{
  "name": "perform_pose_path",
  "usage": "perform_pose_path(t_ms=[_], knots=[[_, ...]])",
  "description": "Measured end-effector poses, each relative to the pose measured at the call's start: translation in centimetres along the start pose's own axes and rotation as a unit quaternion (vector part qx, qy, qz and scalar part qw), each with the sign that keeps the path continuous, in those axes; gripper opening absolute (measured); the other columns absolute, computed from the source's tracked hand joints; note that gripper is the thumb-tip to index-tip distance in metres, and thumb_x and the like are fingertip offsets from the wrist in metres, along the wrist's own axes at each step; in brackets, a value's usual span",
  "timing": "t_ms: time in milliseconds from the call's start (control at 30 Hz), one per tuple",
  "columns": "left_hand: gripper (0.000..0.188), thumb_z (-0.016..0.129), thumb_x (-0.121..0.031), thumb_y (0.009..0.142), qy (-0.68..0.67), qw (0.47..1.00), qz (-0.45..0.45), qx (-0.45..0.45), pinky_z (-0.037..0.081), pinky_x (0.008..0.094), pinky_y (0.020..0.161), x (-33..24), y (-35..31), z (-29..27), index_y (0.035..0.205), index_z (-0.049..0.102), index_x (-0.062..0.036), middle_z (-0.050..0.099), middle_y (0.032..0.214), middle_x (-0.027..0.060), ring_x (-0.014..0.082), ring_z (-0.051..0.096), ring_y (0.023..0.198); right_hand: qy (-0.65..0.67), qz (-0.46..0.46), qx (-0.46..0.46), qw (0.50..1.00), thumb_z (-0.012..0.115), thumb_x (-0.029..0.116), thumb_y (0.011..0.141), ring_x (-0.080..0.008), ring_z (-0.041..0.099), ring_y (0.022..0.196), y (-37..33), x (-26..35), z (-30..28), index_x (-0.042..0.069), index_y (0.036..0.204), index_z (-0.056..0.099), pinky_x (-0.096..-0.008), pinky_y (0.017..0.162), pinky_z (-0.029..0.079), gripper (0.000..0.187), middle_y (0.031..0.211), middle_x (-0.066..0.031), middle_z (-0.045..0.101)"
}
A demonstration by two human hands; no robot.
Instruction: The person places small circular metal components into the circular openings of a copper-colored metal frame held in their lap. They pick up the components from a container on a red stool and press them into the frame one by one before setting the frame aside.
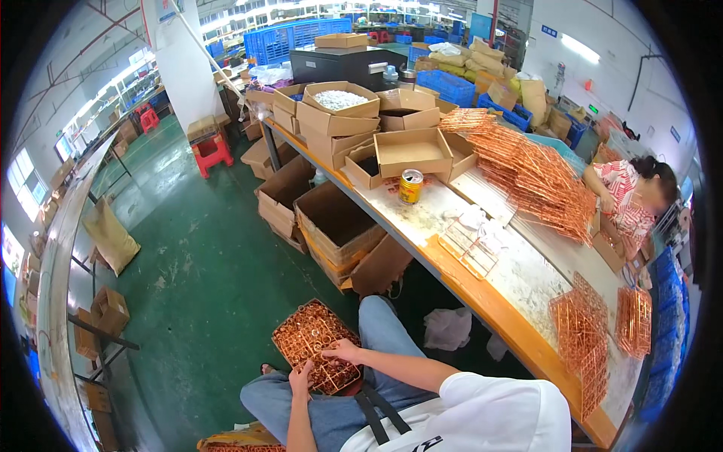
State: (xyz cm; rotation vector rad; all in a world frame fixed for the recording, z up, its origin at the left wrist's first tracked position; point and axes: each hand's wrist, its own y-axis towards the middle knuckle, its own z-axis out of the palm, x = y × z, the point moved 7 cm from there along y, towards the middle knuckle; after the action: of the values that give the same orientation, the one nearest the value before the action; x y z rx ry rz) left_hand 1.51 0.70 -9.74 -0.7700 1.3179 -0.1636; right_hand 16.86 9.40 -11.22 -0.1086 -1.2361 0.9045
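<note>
A shallow load of copper-coloured metal rings and small parts [310, 329] rests between my knees, its container mostly hidden beneath them. My left hand [301, 377] is at its near left edge, the fingers pinched together. Over the right part of the heap, my right hand [344, 352] is closed, with its fingertips pointing left among the pieces. Whatever either hand grips is too small to make out. Below my left leg, more copper-coloured pieces [242, 446] show in a yellowish bag or box at the lower edge.
To the right runs a long workbench [520, 301] with a wooden edge. It carries a yellow can [410, 187], stacked copper-coloured wire racks [520, 169] and open cartons [413, 154]. Large cardboard boxes [337, 218] stand under it. A co-worker [629, 196] sits across the bench.
</note>
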Motion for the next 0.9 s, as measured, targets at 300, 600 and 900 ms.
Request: perform_pose_path(t_ms=[300,600,900], knots=[[0.027,0.072,-0.029,0.076,0.015,1.0,0.012,-0.006,0.032,0.0197,0.042,-0.1,-0.1,-0.7,0.09,0.061,-0.0085,0.047,0.061,-0.0058,0.0052,0.042,0.048,-0.003,0.096,0.035,0.995,0.072,0.022,0.077,-0.0115,0.055,0.05,-0.6,0.3,1.1,0.001,0.085,0.062,-0.0247,0.043,0.047,0.024,0.071,-0.0065,0.062],[0.027,0.069,-0.029,0.079,0.005,1.0,0.007,0.013,0.027,0.0175,0.038,-0.5,-0.9,-0.3,0.091,0.057,-0.0083,0.048,0.065,-0.0045,0.0045,0.042,0.049,-0.007,0.088,-0.001,0.996,0.062,0.004,0.079,-0.0126,0.055,0.051,-0.3,0.0,1.1,-0.001,0.086,0.062,-0.0254,0.044,0.048,0.009,0.073,-0.0074,0.063],[0.031,0.062,-0.041,0.083,0.074,0.996,0.027,-0.031,0.026,0.0187,0.035,0.1,0.4,-1.8,0.084,0.057,-0.0099,0.048,0.063,-0.0031,0.0066,0.042,0.047,0.049,0.112,0.047,0.991,0.053,-0.001,0.079,-0.0151,0.057,0.062,0.7,-1.5,1.6,-0.002,0.095,0.059,-0.0263,0.055,0.052,0.018,0.082,-0.0074,0.059]])
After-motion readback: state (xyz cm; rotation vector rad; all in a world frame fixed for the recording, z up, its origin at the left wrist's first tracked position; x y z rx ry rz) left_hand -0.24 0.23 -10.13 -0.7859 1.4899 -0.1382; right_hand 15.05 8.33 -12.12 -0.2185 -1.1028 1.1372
